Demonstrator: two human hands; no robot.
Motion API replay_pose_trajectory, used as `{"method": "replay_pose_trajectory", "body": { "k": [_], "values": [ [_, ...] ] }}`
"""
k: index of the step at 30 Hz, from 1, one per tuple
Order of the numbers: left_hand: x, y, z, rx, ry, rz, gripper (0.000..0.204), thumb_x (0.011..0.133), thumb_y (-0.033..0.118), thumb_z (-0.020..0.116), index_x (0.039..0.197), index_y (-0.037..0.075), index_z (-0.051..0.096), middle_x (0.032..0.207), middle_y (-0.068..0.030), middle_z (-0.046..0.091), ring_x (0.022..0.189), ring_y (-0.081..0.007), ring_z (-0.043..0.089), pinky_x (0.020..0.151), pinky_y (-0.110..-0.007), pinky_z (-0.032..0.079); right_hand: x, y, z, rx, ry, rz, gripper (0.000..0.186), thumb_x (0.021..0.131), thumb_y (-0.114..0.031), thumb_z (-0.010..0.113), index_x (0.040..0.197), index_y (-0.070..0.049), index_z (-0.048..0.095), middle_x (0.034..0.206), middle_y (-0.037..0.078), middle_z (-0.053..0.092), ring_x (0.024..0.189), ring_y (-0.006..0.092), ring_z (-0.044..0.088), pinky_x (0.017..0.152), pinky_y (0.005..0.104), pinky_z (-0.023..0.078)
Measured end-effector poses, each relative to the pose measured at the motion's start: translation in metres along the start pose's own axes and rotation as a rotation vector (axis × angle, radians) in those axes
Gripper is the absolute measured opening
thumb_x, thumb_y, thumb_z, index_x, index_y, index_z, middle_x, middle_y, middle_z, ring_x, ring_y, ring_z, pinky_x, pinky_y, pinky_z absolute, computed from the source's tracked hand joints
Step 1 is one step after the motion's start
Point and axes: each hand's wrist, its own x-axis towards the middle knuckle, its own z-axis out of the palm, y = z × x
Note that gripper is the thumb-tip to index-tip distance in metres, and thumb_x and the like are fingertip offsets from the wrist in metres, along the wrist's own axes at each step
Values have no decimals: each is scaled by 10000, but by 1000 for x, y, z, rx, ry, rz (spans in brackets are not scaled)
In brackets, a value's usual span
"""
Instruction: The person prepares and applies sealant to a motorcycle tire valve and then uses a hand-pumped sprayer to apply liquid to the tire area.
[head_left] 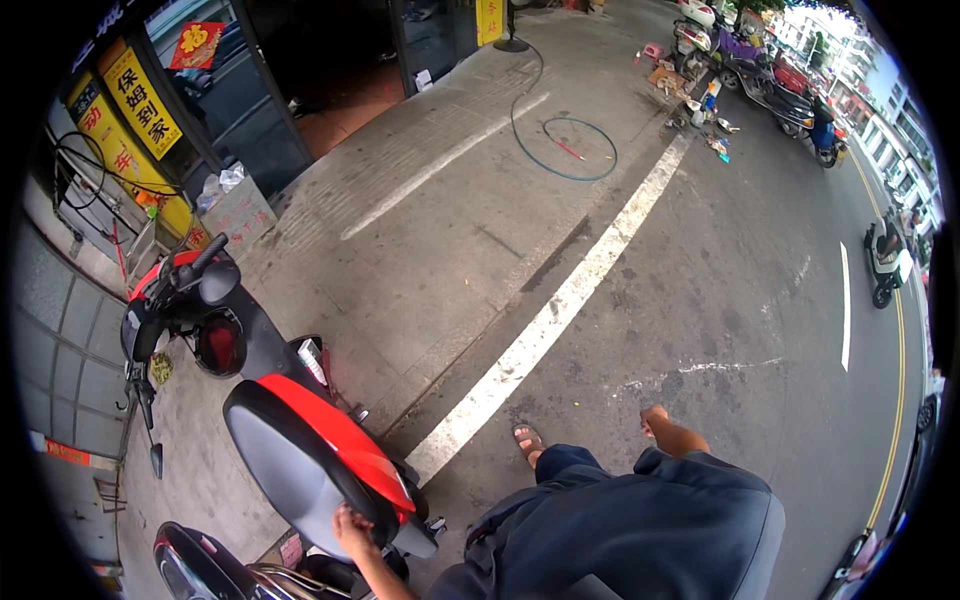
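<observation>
A red and black motor scooter [340, 440] stands to my left, its long dark seat [290, 465] slanting toward me. My left hand [352, 527] is at the rear of the seat, fingers loosely spread and nothing seen in them; whether it presses on the seat I cannot tell. My right hand [655, 419] hangs over the asphalt on my right, away from any object. Its fingers look curled in, with nothing showing between them. A helmet-like dark item with a red inside [220, 343] sits by the scooter's handlebar [208, 257].
Another scooter [200, 565] is close at the lower left. A hose [590, 178] loops over the pavement ahead. A white painted line [560, 320] runs past my sandaled foot [528, 440]. Parked scooters [780, 95] line the far right; a white scooter [887, 262] is on the road.
</observation>
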Motion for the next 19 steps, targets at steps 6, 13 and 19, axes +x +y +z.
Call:
{"method": "replay_pose_trajectory", "body": {
  "k": [6, 13, 19],
  "values": [
    [50, -4, 163, 634, -661, 5, 218, 900, 144, 581, 1070, 9, 606, 695, -47, 602, 568, -109, 561, 534, -230, 470, -78, -186, 22, 516, -277, -390, 205, 920, -222, 537, 1031, -52, 561, 735, 53, 594, 564, 142, 575, 458, 300, 473],
    [235, -33, 187, 514, -221, -330, 123, 896, 138, 533, 819, 42, 545, 626, -47, 546, 465, -122, 507, 394, -249, 404, -155, -345, 40, 279, -482, -619, 254, 925, -313, 548, 1053, -95, 575, 826, 45, 620, 705, 142, 616, 623, 300, 518],
    [413, 27, 372, 173, -283, -527, 191, 906, 205, 562, 943, 27, 618, 703, -66, 611, 546, -172, 596, 527, -313, 544, -131, -392, 20, 435, -391, -199, 254, 913, -274, 564, 1082, -87, 528, 768, 63, 593, 651, 149, 600, 532, 303, 503]
  ]
}}
